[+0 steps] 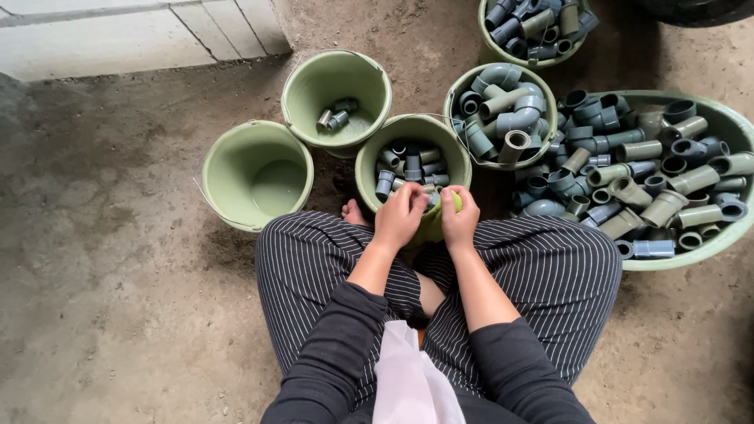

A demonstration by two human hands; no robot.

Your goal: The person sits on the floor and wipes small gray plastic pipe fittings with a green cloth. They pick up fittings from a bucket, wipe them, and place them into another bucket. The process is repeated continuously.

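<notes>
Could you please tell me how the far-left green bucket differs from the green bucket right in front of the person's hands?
The far-left bucket looks to hold nothing; the bucket by the hands holds many short grey pipe fittings. The far-left bucket stands apart from the person, while the left hand and right hand are at the other's near rim. Both are round, pale green and upright on the ground.

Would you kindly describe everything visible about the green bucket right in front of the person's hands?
The green bucket is round, pale green and looks like plastic. It stands upright on the dirt floor, just past the person's knees. It is partly filled with short grey and olive pipe fittings. The left hand and right hand meet over its near rim and hide that edge, apparently holding a small fitting between them. Its far rim seems to touch two neighbouring green buckets, though contact is not certain.
</notes>
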